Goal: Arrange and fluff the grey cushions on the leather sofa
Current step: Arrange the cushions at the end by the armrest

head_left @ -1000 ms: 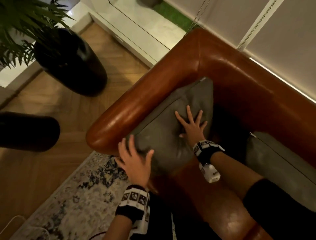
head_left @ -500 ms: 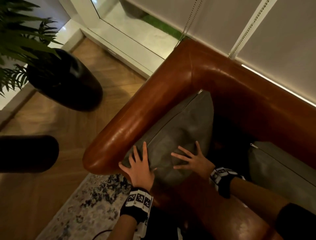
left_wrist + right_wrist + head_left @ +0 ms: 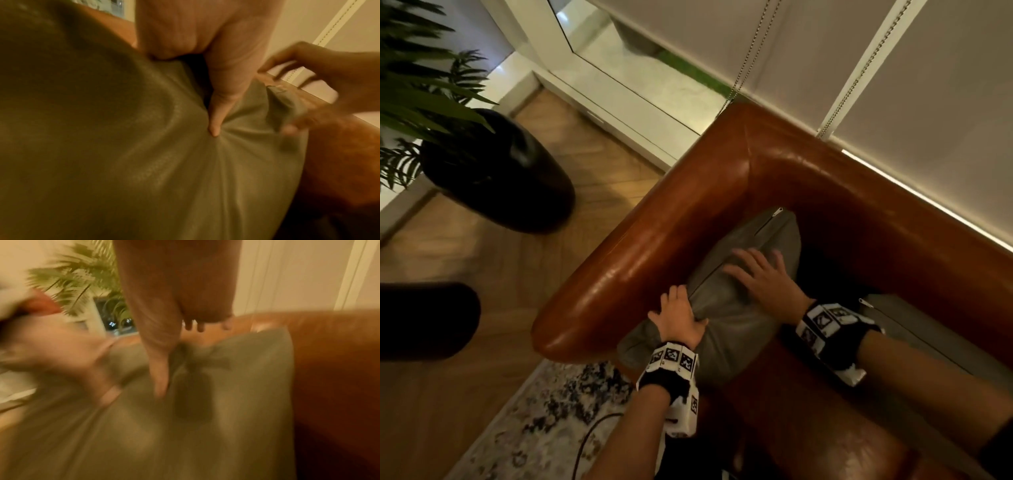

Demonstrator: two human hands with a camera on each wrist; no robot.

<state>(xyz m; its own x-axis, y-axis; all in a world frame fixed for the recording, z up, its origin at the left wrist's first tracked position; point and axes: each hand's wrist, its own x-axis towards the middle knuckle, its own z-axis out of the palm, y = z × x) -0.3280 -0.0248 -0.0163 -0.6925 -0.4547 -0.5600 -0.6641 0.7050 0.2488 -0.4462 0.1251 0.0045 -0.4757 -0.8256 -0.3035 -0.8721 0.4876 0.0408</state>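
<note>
A grey cushion (image 3: 739, 325) leans in the corner of the brown leather sofa (image 3: 722, 192), against the armrest. My left hand (image 3: 678, 313) grips its left edge: the fingers reach over the edge and the thumb (image 3: 218, 113) digs into the front, creasing the fabric (image 3: 144, 162). My right hand (image 3: 763, 277) lies flat on the upper front with fingers spread, pressing in. The right wrist view is blurred; it shows the cushion (image 3: 226, 418) below my right hand (image 3: 174, 305). A second grey cushion (image 3: 914, 329) leans on the backrest at right, partly behind my right arm.
A black plant pot (image 3: 500, 178) with green fronds stands on the wooden floor left of the armrest. A dark rounded object (image 3: 424, 318) sits at the left edge. A patterned rug (image 3: 534, 421) with a cable (image 3: 585, 442) lies below. Blinds with bead chains (image 3: 753, 51) hang behind the sofa.
My right hand dropped to the cushion's lower front, then went back up to its upper part. My left hand went from lying flat on the lower left edge to gripping it. The cushion looks more squashed.
</note>
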